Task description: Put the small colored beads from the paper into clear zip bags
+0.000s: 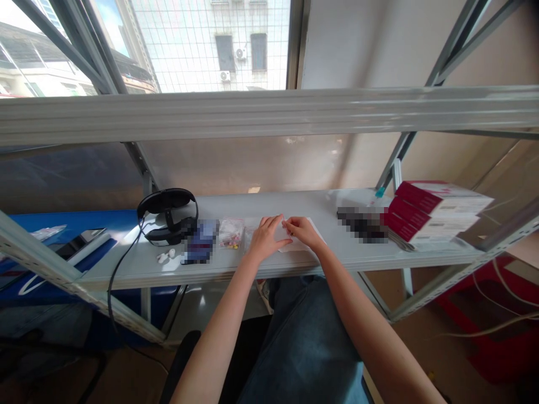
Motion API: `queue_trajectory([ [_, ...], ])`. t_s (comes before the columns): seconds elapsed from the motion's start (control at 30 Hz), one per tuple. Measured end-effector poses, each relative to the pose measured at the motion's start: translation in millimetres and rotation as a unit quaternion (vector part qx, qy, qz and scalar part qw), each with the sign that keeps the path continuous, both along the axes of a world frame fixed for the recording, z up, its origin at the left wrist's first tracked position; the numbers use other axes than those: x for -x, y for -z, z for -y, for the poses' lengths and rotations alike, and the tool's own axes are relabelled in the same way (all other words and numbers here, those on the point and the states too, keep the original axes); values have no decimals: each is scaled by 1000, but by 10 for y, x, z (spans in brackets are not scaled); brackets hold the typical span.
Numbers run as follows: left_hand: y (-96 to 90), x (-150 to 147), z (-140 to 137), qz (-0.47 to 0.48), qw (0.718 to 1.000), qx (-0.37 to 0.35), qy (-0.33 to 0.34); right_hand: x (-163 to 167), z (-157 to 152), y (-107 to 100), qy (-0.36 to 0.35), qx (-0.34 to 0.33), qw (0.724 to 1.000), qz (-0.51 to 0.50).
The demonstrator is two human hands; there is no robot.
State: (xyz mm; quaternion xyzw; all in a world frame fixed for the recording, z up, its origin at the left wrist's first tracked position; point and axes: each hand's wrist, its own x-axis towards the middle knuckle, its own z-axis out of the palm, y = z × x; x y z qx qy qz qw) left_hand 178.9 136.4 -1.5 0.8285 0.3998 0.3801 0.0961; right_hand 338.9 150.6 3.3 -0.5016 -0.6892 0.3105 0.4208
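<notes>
My left hand [266, 240] is over the shelf top with its fingers stretched out and the thumb spread apart from them. Close beside it, my right hand [304, 231] has its fingertips pinched together near the left fingertips. Whatever small thing lies in that pinch is too small to make out. Beneath both hands is a white sheet [314, 225], partly covered by them. Left of my left hand lies a clear plastic bag [231, 233] with small coloured pieces at its bottom. Another clear bag [248, 235] is partly hidden by my left hand.
A black headset [167, 216] with a cable, white earbuds [165, 256] and a blurred-out blue item [202, 241] are on the left. To the right are a blurred-out dark object [362, 223] and stacked red-and-white boxes [433, 213]. A metal beam [269, 115] crosses above the shelf.
</notes>
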Motion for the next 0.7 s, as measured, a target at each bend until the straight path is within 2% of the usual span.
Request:
queue_trajectory([
  [0.13, 31, 1, -29, -9, 1000, 23, 6, -103, -4, -2, 75, -26, 997, 24],
  [0.27, 78, 14, -71, -6, 999, 36, 12, -244, -17, 29, 138, -47, 985, 90],
  [0.43, 105, 20, -91, 8, 998, 63, 6, -322, -20, 76, 125, -18, 979, 160],
  [0.7, 127, 26, -107, 37, 996, 78, 16, -305, 22, 70, 94, -21, 978, 185],
])
